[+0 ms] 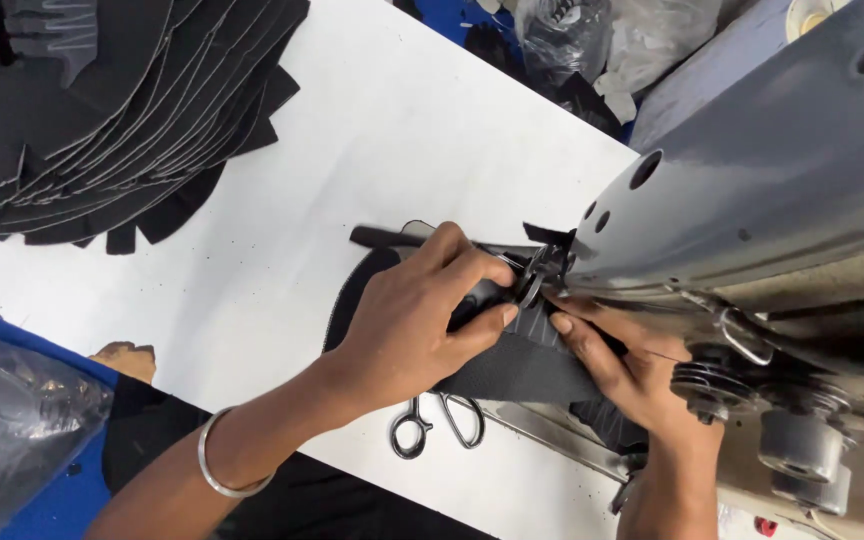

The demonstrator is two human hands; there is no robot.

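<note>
From my head camera, my two arms enter bare, with no sleeve on either forearm. A plain silver-coloured bangle [220,462] circles the wrist behind my left hand [407,320], a thin smooth band without stones or links. My right hand [632,365], on the far side of the bangle, wears no ring, watch or glove that I can see. The fingers [482,322] of the left hand are likewise bare, nails short and unpainted. Below the bangle, dark clothing [302,500] covers my lap.
</note>
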